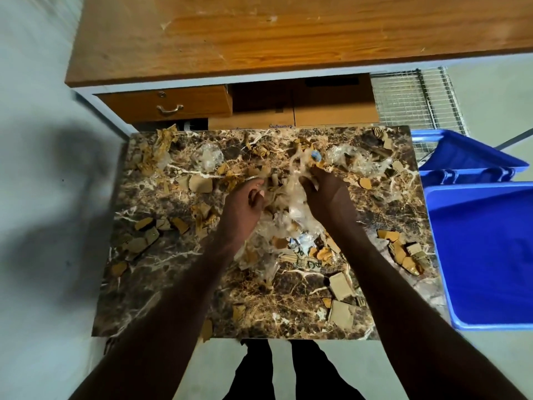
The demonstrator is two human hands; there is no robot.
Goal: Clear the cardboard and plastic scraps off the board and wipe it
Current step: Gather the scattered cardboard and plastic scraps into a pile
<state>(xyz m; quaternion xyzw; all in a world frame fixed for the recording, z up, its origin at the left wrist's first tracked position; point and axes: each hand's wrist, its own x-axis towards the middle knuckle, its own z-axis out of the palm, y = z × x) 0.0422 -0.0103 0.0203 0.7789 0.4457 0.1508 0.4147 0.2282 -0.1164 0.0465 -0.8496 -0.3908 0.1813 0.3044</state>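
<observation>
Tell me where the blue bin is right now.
In the head view the blue bin stands on the floor to the person's right, close against the right edge of the marble-patterned board, with a wire rack behind it.

Left hand (245, 202), right hand (324, 194) gripping plastic scraps (294, 209), marble-patterned board (173, 284)

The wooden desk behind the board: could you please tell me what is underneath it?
Under the wooden desk are a drawer with a metal handle on the left and cardboard boxes in the middle. The boxes' lower parts are hidden behind the board; the space above them is too dark to read.
</observation>
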